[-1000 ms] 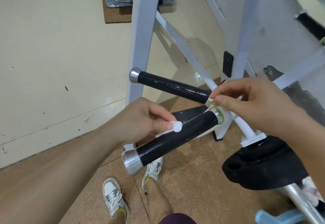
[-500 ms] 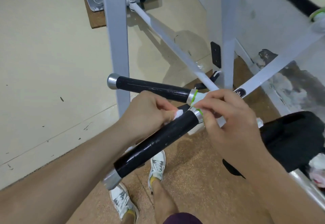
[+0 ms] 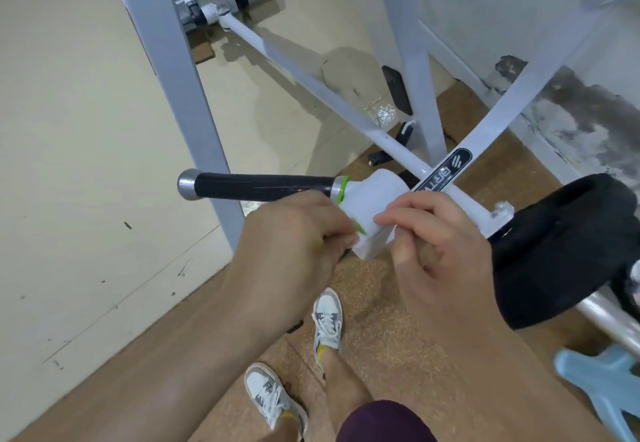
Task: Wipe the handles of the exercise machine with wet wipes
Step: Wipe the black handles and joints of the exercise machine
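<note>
The upper black handle [image 3: 256, 187] with a silver end cap and a green ring juts left from the white joint [image 3: 375, 195] of the exercise machine. Just below that joint, a small white wet wipe [image 3: 374, 242] sits between my two hands. My left hand [image 3: 294, 233] has its fingers curled and pinches the wipe's left edge. My right hand [image 3: 436, 233] pinches the right edge with thumb and fingertips. My left hand and forearm hide the lower handle.
A black weight plate [image 3: 561, 251] on a silver bar sits right of my right hand. White frame posts [image 3: 180, 88] and a diagonal tube stand against the cream wall. A light blue plastic piece [image 3: 609, 382] is at the lower right. My shoes [image 3: 327, 320] are on the cork floor.
The view has tipped down and moved closer. Both hands came together below the joint, now holding the wipe between them. The lower handle has gone out of sight under my left arm.
</note>
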Demonstrator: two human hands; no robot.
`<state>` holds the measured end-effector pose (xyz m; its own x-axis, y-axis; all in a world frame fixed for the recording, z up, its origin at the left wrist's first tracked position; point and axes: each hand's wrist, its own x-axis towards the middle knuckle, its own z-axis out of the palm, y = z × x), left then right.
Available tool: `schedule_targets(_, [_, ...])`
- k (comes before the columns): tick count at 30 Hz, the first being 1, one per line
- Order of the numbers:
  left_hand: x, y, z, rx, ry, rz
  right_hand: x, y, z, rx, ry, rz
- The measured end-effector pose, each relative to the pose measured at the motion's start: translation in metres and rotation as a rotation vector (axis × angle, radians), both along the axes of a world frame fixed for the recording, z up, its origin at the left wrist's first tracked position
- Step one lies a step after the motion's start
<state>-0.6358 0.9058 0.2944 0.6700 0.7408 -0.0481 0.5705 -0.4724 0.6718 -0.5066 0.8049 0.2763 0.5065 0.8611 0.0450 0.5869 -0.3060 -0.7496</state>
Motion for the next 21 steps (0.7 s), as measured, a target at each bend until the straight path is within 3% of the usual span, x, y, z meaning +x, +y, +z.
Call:
schedule_targets(2, [-0.001, -0.003, 0.002, 0.123, 0.025, -0.112, -0.005, -0.001, -0.001, 0.024, 0.035, 0.0])
schedule_targets(3, [0.001, 0.002, 0.001, 0.035, 0.016, -0.069, -0.007, -0.001, 0.0, 0.036, 0.047, 0.0])
schedule_targets(6, [0.006, 0.018, -0.012, -0.472, -0.011, 0.277, -0.01, 0.002, 0.003, 0.017, 0.066, -0.029])
schedule_targets(8, [0.006, 0.02, -0.026, -0.612, 0.038, 0.354, -0.011, 0.006, 0.007, -0.021, 0.139, -0.057])
schedule_targets(10, [0.004, 0.022, -0.028, -0.567, 0.148, 0.272, -0.013, 0.01, 0.013, -0.087, 0.207, -0.081])
schedule_targets(12, [-0.001, 0.026, -0.019, -0.369, 0.329, 0.081, -0.017, 0.012, 0.02, -0.166, 0.179, -0.085])
schedule_targets(14, [-0.014, 0.03, -0.002, -0.198, 0.382, -0.019, -0.023, 0.014, 0.03, -0.229, 0.125, -0.072])
schedule_targets(16, [-0.032, 0.028, 0.014, -0.197, 0.237, 0.039, -0.034, 0.018, 0.045, -0.285, 0.206, -0.066])
schedule_targets(17, [-0.042, 0.024, 0.023, -0.281, 0.112, 0.118, -0.04, 0.021, 0.054, -0.319, 0.351, -0.062])
schedule_targets(19, [-0.058, 0.015, 0.041, -0.622, -0.216, 0.298, -0.056, 0.027, 0.071, -0.36, 0.722, -0.023])
schedule_targets(21, [-0.07, 0.007, 0.054, -0.924, -0.495, 0.403, -0.071, 0.03, 0.083, -0.291, 0.833, -0.024])
